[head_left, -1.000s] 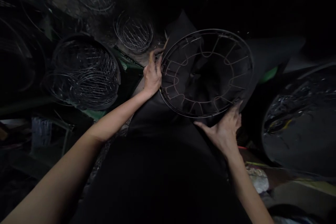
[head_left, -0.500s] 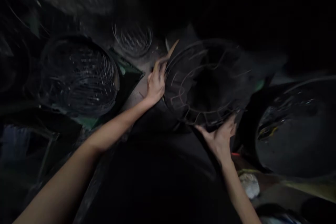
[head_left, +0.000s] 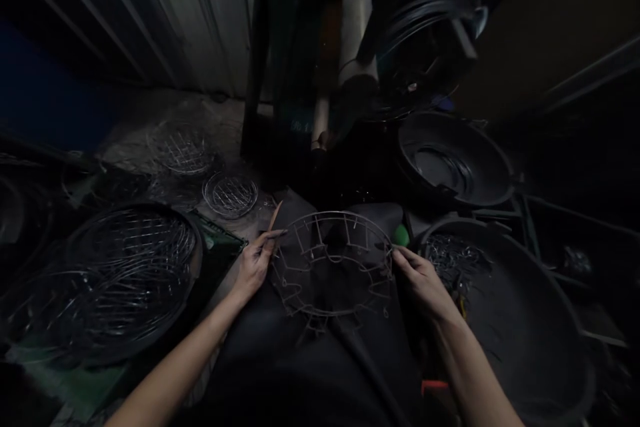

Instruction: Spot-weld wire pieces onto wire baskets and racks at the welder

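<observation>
In the head view, a round wire frame (head_left: 334, 213) with bent loops round its ring is held in front of me, tilted. My left hand (head_left: 254, 267) is closed on the ring's left side. A thin tan strip (head_left: 275, 215) sticks up beside its fingers; I cannot tell whether that hand grips it too. On the right side of the ring, my right hand (head_left: 423, 280) pinches the wire between thumb and fingers. Dark cloth (head_left: 295, 207) lies behind and below the frame.
To the left, a large round tray (head_left: 199, 250) holds many wire grids. More wire grids (head_left: 230, 195) lie on the floor beyond. On the right stand a wide dark basin (head_left: 530, 320) with small metal pieces and another basin (head_left: 487, 147). A machine with a pale cylinder (head_left: 357, 13) stands ahead.
The view has tilted up, bringing the machine and wall into sight. My right hand has moved from the frame's near edge to its right side. My left hand stays on the left side.
</observation>
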### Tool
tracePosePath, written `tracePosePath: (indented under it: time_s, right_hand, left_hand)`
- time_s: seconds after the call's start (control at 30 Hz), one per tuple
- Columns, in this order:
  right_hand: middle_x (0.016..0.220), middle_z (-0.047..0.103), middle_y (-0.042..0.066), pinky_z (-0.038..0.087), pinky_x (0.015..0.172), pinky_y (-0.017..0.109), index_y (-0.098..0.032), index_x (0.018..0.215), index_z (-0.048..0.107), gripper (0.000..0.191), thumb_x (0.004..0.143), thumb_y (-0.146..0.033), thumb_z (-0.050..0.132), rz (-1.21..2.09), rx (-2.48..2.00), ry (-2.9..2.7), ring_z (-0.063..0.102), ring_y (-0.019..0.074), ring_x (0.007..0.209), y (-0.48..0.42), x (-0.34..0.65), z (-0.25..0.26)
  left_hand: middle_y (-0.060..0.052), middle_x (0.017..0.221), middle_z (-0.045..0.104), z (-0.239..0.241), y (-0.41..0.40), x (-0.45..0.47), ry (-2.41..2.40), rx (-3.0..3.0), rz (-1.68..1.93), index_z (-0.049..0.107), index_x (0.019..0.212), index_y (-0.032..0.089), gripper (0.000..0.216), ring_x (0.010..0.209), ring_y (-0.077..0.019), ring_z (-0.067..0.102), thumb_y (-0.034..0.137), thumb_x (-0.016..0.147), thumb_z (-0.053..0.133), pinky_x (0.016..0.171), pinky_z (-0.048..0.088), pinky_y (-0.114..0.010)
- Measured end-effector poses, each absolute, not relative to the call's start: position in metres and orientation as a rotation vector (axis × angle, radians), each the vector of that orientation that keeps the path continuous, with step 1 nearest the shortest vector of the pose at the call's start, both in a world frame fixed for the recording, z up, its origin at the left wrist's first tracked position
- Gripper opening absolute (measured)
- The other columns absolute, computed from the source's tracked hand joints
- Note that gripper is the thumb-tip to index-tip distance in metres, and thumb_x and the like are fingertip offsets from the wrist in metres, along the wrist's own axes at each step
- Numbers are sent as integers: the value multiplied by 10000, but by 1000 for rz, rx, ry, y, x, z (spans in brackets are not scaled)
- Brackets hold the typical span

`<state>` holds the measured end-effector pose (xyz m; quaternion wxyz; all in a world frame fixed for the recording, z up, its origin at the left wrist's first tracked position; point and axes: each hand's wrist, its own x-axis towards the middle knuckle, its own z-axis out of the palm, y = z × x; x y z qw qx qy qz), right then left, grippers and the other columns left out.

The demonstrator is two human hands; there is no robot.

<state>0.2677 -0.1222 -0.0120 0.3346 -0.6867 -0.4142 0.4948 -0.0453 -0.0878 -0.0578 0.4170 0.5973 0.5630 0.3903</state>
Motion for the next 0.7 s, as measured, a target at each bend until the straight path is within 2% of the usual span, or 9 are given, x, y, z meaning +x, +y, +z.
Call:
tracePosePath:
  time_s: [0.1,0.23,0.33,0.43,0.5,0.57,0.63,0.7]
  right_hand:
    - [899,707,86,521,764,359,-165,971,697,497,728,-593,626,1310,-1738,-1103,654,247,809,-132,273,-4]
    - [855,700,64,513,747,343,-189,898,698,453,724,-598,612,990,-1729,-1208,642,240,820,-123,280,9]
    - [890,694,48,496,793,341,-214,912,689,355,784,-520,562,739,-1676,-1280,634,221,857,-109,275,15]
    - [902,694,39,489,816,335,-216,920,688,333,830,-463,484,665,-1628,-1383,633,202,865,-102,260,7]
    - [902,698,29,490,823,322,-221,920,695,376,867,-455,406,695,-1647,-1443,636,188,867,-99,256,-6]
    - [914,702,15,490,830,309,-237,907,702,358,858,-454,423,669,-1719,-1425,635,183,881,-101,264,-20]
    - [981,695,28,465,882,340,-236,955,693,343,855,-438,434,610,-1788,-1346,620,199,946,-116,286,-28]
    - [1071,667,83,418,937,409,-195,1050,656,369,875,-400,404,524,-1920,-1236,592,237,1020,-137,323,-34]
  left_hand:
    - [-18,850,703,-41,-82,-50,1294,1540,853,686,869,226,321,808,-175,643,470,854,478,744,502,-267]
    - [-8,789,680,-16,-65,-49,1298,1561,866,670,829,215,328,744,-152,630,477,861,474,704,494,-246]
    - [-27,851,693,-6,-46,-49,1288,1617,949,662,884,215,355,799,-172,637,509,854,466,760,502,-273]
    - [-39,941,695,-23,-34,-52,1370,1741,977,649,931,227,370,918,-204,629,522,853,439,862,483,-325]
    - [-40,946,695,-52,-26,-54,1453,1847,941,648,930,243,354,920,-224,625,520,841,445,890,474,-370]
    - [-33,905,700,-83,-20,-54,1489,1940,846,651,905,258,323,896,-241,633,502,833,451,957,436,-437]
    - [-52,931,699,-99,-21,-52,1504,1984,813,650,920,247,336,940,-263,632,495,826,444,1028,371,-490]
    - [-84,1053,677,-97,-29,-50,1479,1967,772,625,1036,220,379,1038,-274,607,479,830,442,1045,360,-497]
